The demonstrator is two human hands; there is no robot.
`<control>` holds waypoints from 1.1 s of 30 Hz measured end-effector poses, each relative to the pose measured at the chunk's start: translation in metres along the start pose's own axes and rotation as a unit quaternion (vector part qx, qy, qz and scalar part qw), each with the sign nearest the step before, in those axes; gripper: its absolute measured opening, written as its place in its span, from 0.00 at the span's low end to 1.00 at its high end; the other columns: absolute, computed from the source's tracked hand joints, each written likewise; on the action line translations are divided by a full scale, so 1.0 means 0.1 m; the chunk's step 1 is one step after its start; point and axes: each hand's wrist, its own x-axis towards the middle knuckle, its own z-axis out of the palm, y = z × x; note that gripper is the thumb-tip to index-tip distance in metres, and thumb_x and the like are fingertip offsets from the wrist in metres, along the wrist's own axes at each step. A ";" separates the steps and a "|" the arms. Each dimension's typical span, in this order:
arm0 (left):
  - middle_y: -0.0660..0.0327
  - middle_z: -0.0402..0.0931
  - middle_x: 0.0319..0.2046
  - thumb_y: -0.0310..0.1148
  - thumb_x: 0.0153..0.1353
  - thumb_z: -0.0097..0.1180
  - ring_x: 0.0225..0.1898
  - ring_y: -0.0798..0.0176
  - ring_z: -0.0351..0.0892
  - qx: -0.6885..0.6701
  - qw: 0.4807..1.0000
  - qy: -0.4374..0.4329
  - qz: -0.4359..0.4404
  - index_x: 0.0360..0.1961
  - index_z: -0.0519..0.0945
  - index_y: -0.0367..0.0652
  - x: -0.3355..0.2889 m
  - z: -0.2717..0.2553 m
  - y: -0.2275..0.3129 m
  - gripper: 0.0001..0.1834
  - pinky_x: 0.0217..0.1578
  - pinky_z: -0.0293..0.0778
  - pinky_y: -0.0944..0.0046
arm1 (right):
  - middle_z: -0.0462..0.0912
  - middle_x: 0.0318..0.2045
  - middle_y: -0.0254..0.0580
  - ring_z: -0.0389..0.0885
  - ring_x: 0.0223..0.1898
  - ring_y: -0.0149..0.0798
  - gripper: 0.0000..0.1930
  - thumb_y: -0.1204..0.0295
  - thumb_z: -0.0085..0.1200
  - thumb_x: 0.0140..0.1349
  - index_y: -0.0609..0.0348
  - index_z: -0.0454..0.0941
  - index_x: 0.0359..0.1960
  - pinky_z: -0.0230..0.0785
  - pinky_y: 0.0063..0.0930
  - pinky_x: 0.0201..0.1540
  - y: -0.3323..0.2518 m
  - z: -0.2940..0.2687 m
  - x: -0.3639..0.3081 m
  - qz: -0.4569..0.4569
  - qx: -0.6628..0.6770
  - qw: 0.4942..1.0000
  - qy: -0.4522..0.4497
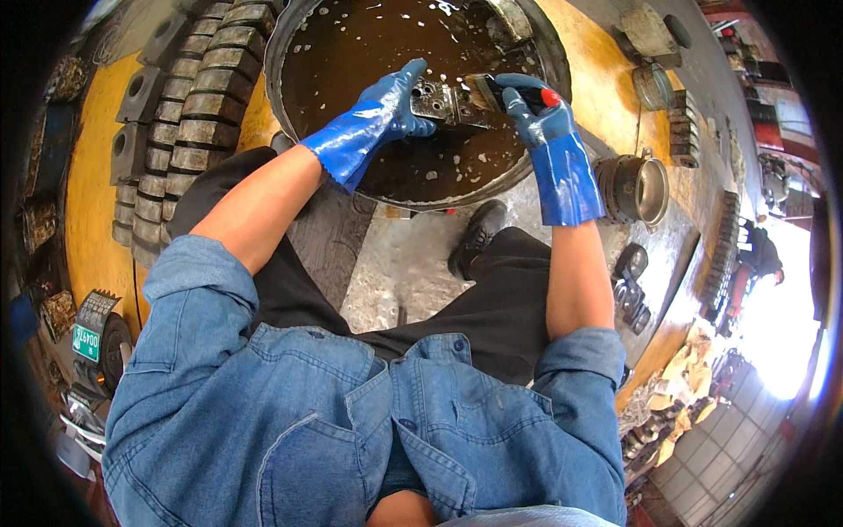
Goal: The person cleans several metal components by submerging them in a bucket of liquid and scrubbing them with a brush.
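My left hand [384, 104], in a long blue rubber glove, grips a metal block with round holes [435, 102] just over the brown liquid. My right hand [537, 112], gloved the same way, is closed around a brush with a dark handle and a red spot. The brush's bristles [484, 91] are against or very close to the right end of the block. Both hands are above a large round tub [277, 104] of murky liquid with foam flecks. The block's lower right side is dark and hard to make out.
Rows of stacked metal blocks [211, 97] stand left of the tub. To its right are a metal ring-shaped housing [637, 189], a glass jar [652, 86] and smaller machine parts [630, 290]. A person [760, 250] is far off at the right.
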 end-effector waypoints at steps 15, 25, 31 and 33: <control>0.42 0.73 0.69 0.45 0.44 0.84 0.70 0.39 0.74 0.005 0.999 0.009 -0.030 0.80 0.62 0.51 -0.03 -0.04 0.10 0.62 0.70 0.72 0.46 | 0.92 0.42 0.34 0.85 0.39 0.26 0.11 0.75 0.63 0.70 0.52 0.90 0.51 0.79 0.22 0.47 0.00 0.08 -0.08 -0.083 -0.056 0.995 -0.014; 0.43 0.73 0.70 0.41 0.47 0.83 0.70 0.41 0.74 -0.002 0.998 0.004 -0.056 0.79 0.62 0.45 0.02 -0.02 0.14 0.59 0.70 0.72 0.49 | 0.92 0.42 0.34 0.87 0.43 0.26 0.11 0.75 0.63 0.70 0.50 0.90 0.51 0.79 0.23 0.51 0.15 0.05 0.04 0.013 -0.084 0.996 0.034; 0.44 0.73 0.70 0.39 0.46 0.83 0.70 0.42 0.74 0.000 0.999 0.013 -0.040 0.78 0.62 0.40 0.08 0.04 -0.02 0.60 0.71 0.72 0.50 | 0.93 0.43 0.37 0.89 0.43 0.31 0.10 0.74 0.64 0.68 0.51 0.90 0.48 0.81 0.27 0.53 0.01 0.08 0.07 -0.029 -0.086 0.994 0.058; 0.44 0.73 0.70 0.39 0.46 0.83 0.70 0.42 0.74 -0.007 0.999 0.002 -0.043 0.78 0.62 0.40 0.08 0.02 0.04 0.60 0.71 0.72 0.51 | 0.93 0.44 0.39 0.90 0.43 0.33 0.10 0.75 0.66 0.66 0.51 0.91 0.47 0.81 0.27 0.53 0.07 0.06 0.05 -0.039 -0.145 0.988 0.040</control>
